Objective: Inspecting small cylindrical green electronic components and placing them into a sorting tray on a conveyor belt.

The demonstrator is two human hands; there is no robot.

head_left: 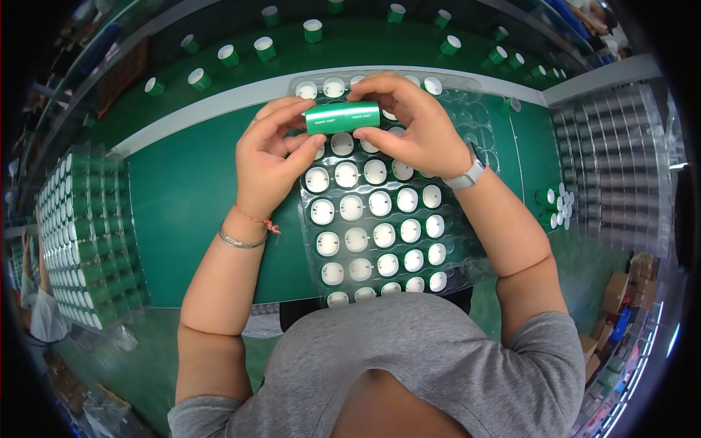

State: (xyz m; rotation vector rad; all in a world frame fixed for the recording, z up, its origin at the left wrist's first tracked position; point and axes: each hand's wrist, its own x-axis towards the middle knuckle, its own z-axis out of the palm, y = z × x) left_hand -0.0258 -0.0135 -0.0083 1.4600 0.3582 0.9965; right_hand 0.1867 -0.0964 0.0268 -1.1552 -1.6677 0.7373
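Both hands hold a shiny green cylinder (342,119) sideways above the far part of a clear plastic tray (478,135). It carries two matching printed marks; I cannot tell whether it is one piece or two short ones end to end. My left hand (272,150) pinches its left end between thumb and fingers. On the right end, my right hand (410,125) grips with the thumb below and the fingers above. Under them the tray bears rows of short green cylinders with white round tops (375,171). The far rows are partly hidden by my hands.
Beyond a pale rail (219,106), similar white-topped cylinders stand spread along a green belt (365,51). Filled clear trays (87,241) are stacked at the left, further trays (610,160) at the right. A cluster of loose cylinders (561,208) stands near the table's right edge.
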